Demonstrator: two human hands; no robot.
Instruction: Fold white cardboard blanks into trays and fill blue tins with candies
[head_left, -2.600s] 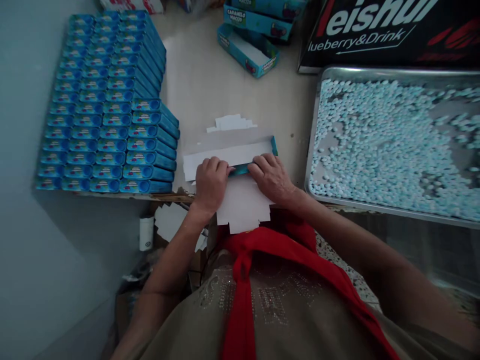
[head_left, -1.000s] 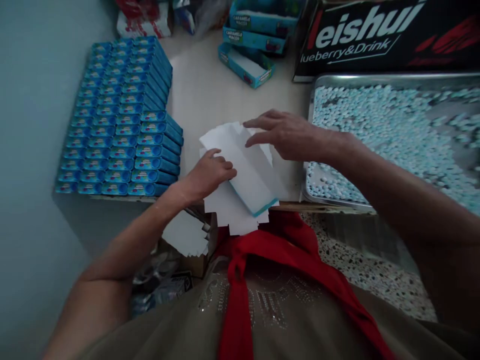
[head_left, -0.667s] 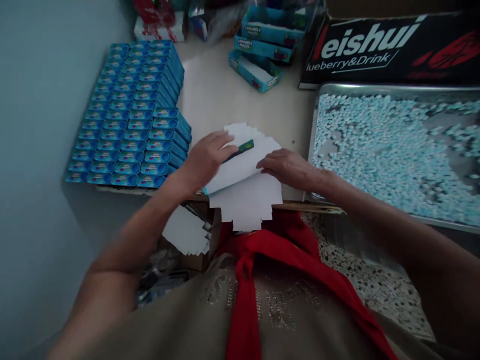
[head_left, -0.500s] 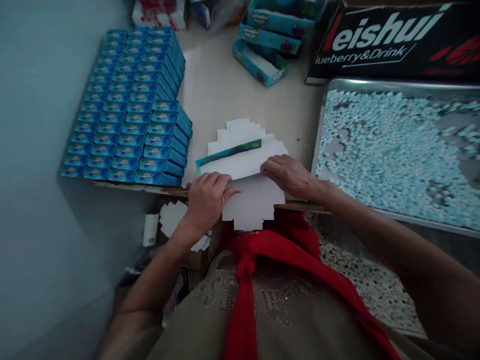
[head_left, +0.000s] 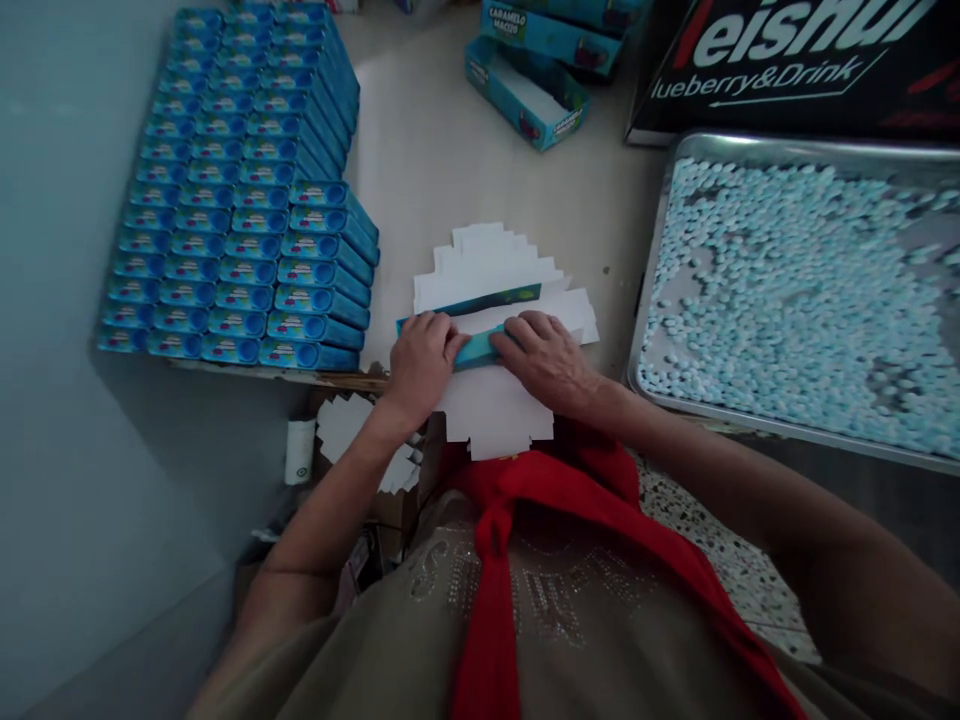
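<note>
Two hands, left hand (head_left: 420,360) and right hand (head_left: 547,355), grip clamped on a flat carton blank (head_left: 480,345); open box (head_left: 525,100) reads "CARAMELO MACIZO".

Bare forearms, no sleeves visible; khaki-brown top (head_left: 540,620) with rhinestone lettering, red scarf (head_left: 495,560) knotted over the top's chest.

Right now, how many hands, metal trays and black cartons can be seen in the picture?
Hands: 2, the left hand and the right hand, both pinching the blue box blank
Metal tray: 1
Black carton: 1
Total: 4
</note>
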